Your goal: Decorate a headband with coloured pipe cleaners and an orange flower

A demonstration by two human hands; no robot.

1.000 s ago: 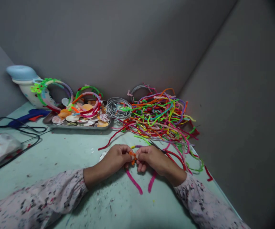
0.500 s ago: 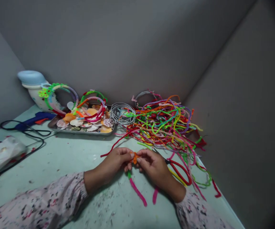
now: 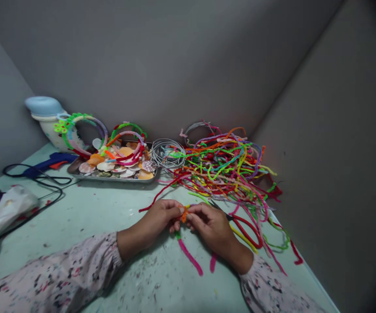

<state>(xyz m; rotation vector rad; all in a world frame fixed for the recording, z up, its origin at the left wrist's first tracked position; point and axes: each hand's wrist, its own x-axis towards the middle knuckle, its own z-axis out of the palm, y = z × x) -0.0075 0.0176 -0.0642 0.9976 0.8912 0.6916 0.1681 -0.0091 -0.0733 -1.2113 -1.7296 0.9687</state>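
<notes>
My left hand (image 3: 162, 217) and my right hand (image 3: 211, 225) meet over the front middle of the table. Between their fingertips sits a small looped orange pipe cleaner (image 3: 184, 214), pinched from both sides. A bit of yellow and purple shows just behind it, between the hands. Below my fingers hangs a pink pipe cleaner end (image 3: 190, 258) with a green part near its top. Another pink end (image 3: 213, 262) sticks out under my right hand. Whether these ends join the orange piece is hidden by my fingers. Red-handled scissors (image 3: 247, 231) lie beside my right hand.
A heap of colourful pipe cleaners (image 3: 223, 163) spreads at the back right, beside a coil of wire (image 3: 167, 154). Shells and decorated hoops rest on a metal tray (image 3: 116, 179). A blue glue gun (image 3: 46, 164), its black cord, a white plastic bag (image 3: 10, 206) and a blue-lidded container (image 3: 52, 124) stand left.
My fingers have shifted slightly around the orange piece, and yellow and purple now show behind it. The pink ends hang almost as before. The whole view has moved a little.
</notes>
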